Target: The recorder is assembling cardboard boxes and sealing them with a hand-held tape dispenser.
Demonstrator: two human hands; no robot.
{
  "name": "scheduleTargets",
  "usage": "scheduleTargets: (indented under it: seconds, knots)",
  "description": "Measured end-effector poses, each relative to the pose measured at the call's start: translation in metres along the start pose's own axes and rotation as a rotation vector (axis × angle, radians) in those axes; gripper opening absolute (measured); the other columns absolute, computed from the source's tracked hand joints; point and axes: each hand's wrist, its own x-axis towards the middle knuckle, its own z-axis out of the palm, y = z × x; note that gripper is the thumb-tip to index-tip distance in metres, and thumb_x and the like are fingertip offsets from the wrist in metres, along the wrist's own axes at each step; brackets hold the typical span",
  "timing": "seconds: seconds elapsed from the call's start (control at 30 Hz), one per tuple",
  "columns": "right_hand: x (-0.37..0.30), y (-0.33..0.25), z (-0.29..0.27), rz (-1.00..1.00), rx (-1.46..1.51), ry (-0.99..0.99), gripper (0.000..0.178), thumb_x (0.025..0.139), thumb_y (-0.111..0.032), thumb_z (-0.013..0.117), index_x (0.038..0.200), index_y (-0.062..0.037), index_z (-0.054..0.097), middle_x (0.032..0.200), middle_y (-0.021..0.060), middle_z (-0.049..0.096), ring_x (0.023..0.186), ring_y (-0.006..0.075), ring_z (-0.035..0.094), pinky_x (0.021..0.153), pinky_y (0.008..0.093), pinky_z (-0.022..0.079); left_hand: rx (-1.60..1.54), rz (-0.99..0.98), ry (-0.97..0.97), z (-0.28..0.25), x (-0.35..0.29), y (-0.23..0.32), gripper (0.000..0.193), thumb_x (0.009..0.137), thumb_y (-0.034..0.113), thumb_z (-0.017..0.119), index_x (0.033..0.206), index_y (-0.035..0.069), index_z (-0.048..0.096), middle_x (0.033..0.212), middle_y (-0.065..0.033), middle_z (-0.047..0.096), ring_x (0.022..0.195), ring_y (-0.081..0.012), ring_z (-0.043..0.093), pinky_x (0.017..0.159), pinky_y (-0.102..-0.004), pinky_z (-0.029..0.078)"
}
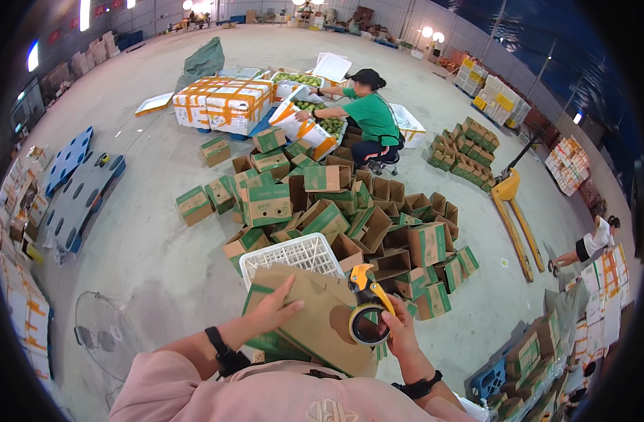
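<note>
In front of my chest is a brown and green cardboard box (322, 313), tilted, with a plain brown panel facing up. My left hand (274, 309) grips its left side, thumb and fingers against the cardboard. At the box's right side my right hand (402, 329) is closed around a yellow and black tape dispenser (364, 278) with a large roll of tape. The roll overlaps the brown panel; whether it touches cannot be made out. Just beyond the box stands a white plastic crate (292, 254), partly hidden by it.
A heap of open green and brown cartons (329, 214) spreads ahead. Behind it, a person in green (368, 116) handles a white foam box of green fruit (301, 119). A yellow pallet jack (510, 211) stands right, blue pallets (79, 193) left, a wire-framed fan (97, 337) near left.
</note>
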Motion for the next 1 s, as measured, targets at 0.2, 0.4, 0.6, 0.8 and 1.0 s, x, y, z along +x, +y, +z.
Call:
scheduleTargets:
  seconds: [0.2, 0.4, 0.6, 0.8, 1.0]
  knots:
    - [0.010, -0.084, 0.026, -0.184, 0.021, -0.036, 0.044, 0.086, -0.009, 0.057, 0.129, -0.0032, 0.047, 0.094, 0.0036, 0.059, 0.062, 0.0066, 0.051, 0.054, 0.0191, 0.043, 0.052, 0.005, -0.074, -0.007, 0.049, 0.000, 0.070, 0.093, 0.035, 0.057, 0.147, 0.006, 0.023, 0.134, -0.0237, 0.046, 0.126, -0.0305, 0.045, 0.104, -0.0352, 0.037]
    - [-0.030, -0.011, -0.004, -0.799, -0.994, -0.092, 0.075, 0.075, -0.013, 0.074, 0.137, -0.0007, 0.034, 0.109, 0.0129, 0.057, 0.083, 0.0214, 0.055, 0.073, 0.0329, 0.048, 0.238, 0.144, -0.114, 0.006, 0.052, -0.006, 0.063, 0.095, 0.036, 0.052, 0.144, 0.004, 0.028, 0.132, -0.0239, 0.047, 0.121, -0.0343, 0.049, 0.102, -0.0368, 0.038]
    - [-0.041, 0.005, 0.008, -0.736, -1.033, -0.081, 0.078, 0.075, -0.018, 0.072, 0.139, 0.0031, 0.032, 0.104, 0.0197, 0.053, 0.090, 0.0324, 0.053, 0.080, 0.0377, 0.045, 0.667, 0.461, -0.086, 0.037, -0.002, 0.031, 0.070, 0.084, 0.037, 0.061, 0.137, -0.001, 0.038, 0.141, -0.0182, 0.040, 0.135, -0.0323, 0.033, 0.113, -0.0409, 0.025]
    - [0.013, -0.027, 0.018, -0.363, -0.888, -0.016, 0.060, 0.085, -0.023, 0.067, 0.134, -0.0003, 0.040, 0.117, 0.0129, 0.055, 0.100, 0.0222, 0.056, 0.086, 0.0368, 0.046, 0.683, 0.861, 0.000, 0.044, -0.008, -0.003, 0.077, 0.070, 0.041, 0.069, 0.130, -0.002, 0.045, 0.139, -0.0157, 0.041, 0.131, -0.0315, 0.038, 0.109, -0.0418, 0.030]
    - [0.219, -0.095, 0.167, -0.474, -1.527, -0.416, 0.042, 0.082, -0.043, 0.066, 0.093, -0.0030, 0.066, 0.087, 0.0129, 0.066, 0.078, 0.0235, 0.064, 0.068, 0.0339, 0.050, 0.616, 0.884, 0.043, 0.048, 0.001, -0.014, 0.078, 0.068, 0.038, 0.070, 0.129, -0.003, 0.046, 0.137, -0.0136, 0.043, 0.130, -0.0306, 0.037, 0.109, -0.0412, 0.030]
